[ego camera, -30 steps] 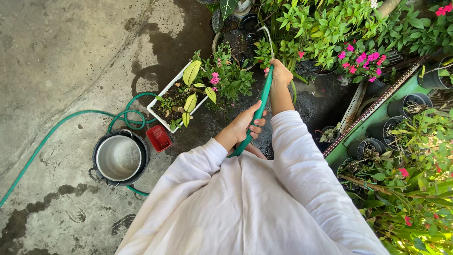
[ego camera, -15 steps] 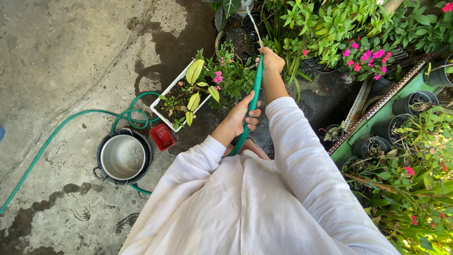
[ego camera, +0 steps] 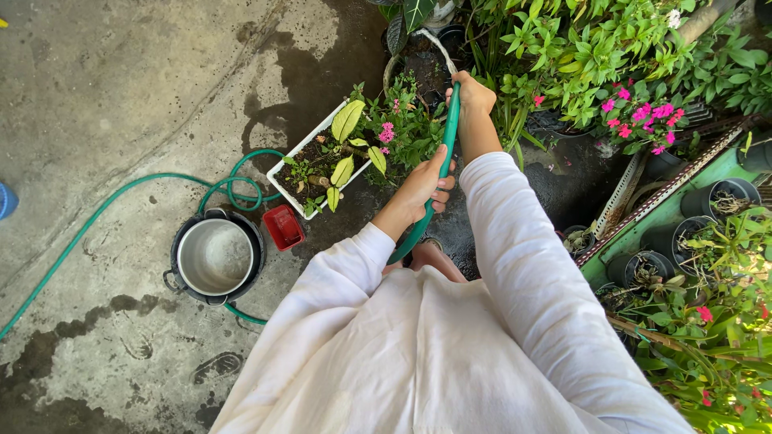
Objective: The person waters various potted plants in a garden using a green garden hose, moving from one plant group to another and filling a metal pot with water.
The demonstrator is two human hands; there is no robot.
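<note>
I hold a green garden hose (ego camera: 444, 157) in both hands. My right hand (ego camera: 473, 92) grips its far end, over a round dark pot (ego camera: 420, 55) at the top of the view. My left hand (ego camera: 425, 186) is wrapped around the hose lower down, close to my body. A thin stream of water curves from the hose end over the round pot. To the left of my hands stands a white rectangular planter (ego camera: 299, 155) with yellow-green leaves and small pink flowers. My white sleeves fill the lower view.
The hose trails left across wet concrete, loops, and passes under a metal pot (ego camera: 214, 257). A small red tub (ego camera: 283, 227) lies next to it. Dense green plants with pink flowers (ego camera: 643, 116) and black pots on a green rack (ego camera: 674, 210) crowd the right side.
My right hand and the hose end have swung from the plants at right toward the round pot at the top. The whole view has shifted slightly.
</note>
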